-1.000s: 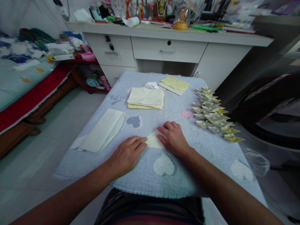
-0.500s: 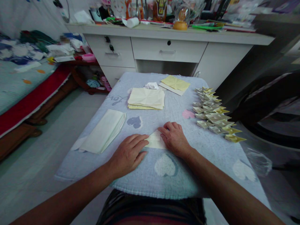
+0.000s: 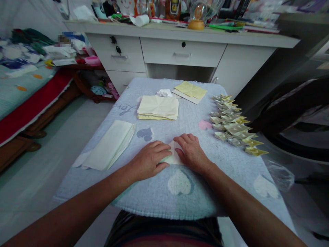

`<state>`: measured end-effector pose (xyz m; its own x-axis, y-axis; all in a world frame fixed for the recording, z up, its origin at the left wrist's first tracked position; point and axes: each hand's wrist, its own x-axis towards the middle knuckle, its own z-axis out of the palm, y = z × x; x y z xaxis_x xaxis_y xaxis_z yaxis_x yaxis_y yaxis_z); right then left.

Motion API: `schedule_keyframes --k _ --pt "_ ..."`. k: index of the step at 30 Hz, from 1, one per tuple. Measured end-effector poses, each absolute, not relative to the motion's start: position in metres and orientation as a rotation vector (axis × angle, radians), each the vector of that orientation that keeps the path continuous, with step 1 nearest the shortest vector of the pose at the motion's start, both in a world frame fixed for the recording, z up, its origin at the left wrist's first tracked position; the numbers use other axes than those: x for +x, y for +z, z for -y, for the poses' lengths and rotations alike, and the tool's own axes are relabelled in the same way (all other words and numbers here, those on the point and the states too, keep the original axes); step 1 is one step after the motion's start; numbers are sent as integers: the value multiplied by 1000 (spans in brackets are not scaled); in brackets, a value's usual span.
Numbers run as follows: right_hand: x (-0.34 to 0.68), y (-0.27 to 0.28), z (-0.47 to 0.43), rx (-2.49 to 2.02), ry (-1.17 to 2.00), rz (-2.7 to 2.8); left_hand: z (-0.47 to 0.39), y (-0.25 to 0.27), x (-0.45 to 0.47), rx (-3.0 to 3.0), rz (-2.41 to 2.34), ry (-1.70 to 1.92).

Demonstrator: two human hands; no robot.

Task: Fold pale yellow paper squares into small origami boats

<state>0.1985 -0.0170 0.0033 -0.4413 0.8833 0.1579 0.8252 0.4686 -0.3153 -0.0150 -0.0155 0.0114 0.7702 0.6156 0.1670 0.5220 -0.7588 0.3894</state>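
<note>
A small pale folded sheet of paper (image 3: 175,157) lies on the cloth between my two hands. My left hand (image 3: 153,158) covers its left side, fingers on top and thumb at the near edge. From the other side, my right hand (image 3: 192,152) has its curled fingers and thumb on the paper. Both hands hide much of the folds. Beyond them sits a stack of creased cream and yellow sheets (image 3: 158,106). To the left is a stack of folded white paper (image 3: 109,145). Several small folded paper boats (image 3: 231,125) stand in rows at the right.
A blue patterned cloth (image 3: 151,197) covers the table. Yellow and white sheets (image 3: 190,91) and a crumpled white tissue (image 3: 164,93) lie at its far side. Behind stands a white desk with drawers (image 3: 180,55). A bed (image 3: 23,96) is at the left.
My left hand has slid right and covers more of the paper, closer to my right hand. My right hand stays nearly in place. The view has shifted slightly.
</note>
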Motion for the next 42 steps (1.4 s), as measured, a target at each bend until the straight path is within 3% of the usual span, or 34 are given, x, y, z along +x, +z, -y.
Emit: schedule_keyframes --k 12,42 --pt "214 17 22 -1228 594 2488 10 15 -11 2701 -805 452" --pt "222 21 18 -1192 753 2541 6 5 -16 2482 -824 529"
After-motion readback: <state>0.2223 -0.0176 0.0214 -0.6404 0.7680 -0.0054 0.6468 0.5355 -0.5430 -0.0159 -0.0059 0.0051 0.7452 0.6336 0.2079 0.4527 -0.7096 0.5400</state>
